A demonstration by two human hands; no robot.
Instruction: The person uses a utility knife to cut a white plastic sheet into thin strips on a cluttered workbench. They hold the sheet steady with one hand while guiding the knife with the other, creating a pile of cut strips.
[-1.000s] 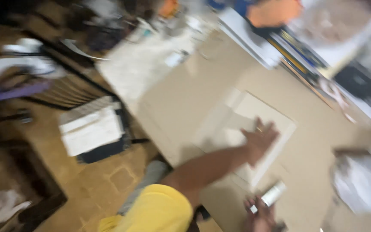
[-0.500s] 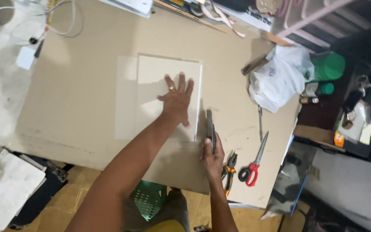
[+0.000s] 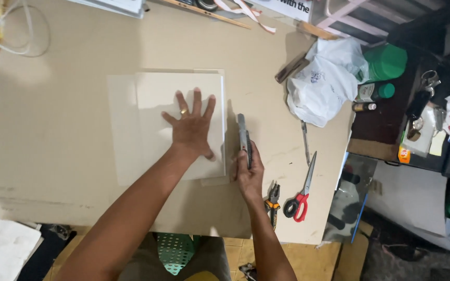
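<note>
Two hands work the sheet: the right hand is closed around a utility knife just beside the right edge of the pale card sheet, while the left hand lies flat on it, fingers spread. Scissors and pliers lie nearby on the brown tabletop; a white plastic bag, contents hidden, sits near the far right edge.

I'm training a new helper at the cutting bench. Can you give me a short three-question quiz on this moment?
1. True or false: the left hand lies flat on the pale sheet.
2. What does the right hand hold? A) scissors B) utility knife C) pliers
3. Which tool has red handles?

Key:
1. True.
2. B, the utility knife, at the sheet's right edge.
3. The scissors, lying beside the pliers.
</note>
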